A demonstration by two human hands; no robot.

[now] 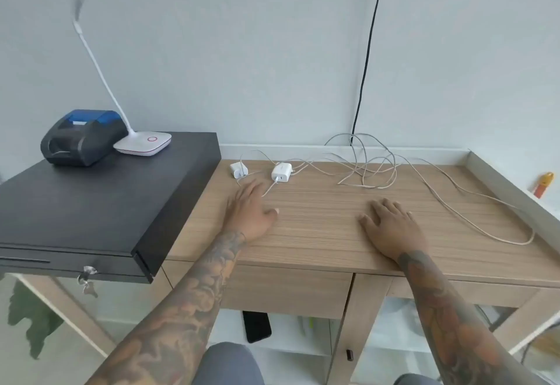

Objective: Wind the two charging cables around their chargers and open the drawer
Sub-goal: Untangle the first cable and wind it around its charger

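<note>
Two white chargers lie at the back of the wooden desk (318,233): a small one (237,169) on the left and a larger one (281,171) beside it. Their pale cables (375,169) sprawl unwound and tangled across the back, one long loop trailing to the right edge (512,237). My left hand (251,208) lies flat on the desk just in front of the chargers, fingers straight, over a stretch of cable. My right hand (391,227) rests flat further right, holding nothing. A closed wooden drawer (288,290) sits under the desktop between my arms.
A black cash drawer box (100,205) with keys in its lock (87,275) stands at the left, carrying a receipt printer (81,136) and a white desk lamp (145,142). A black cord (368,51) runs down the wall. An orange object (544,184) lies by the right ledge.
</note>
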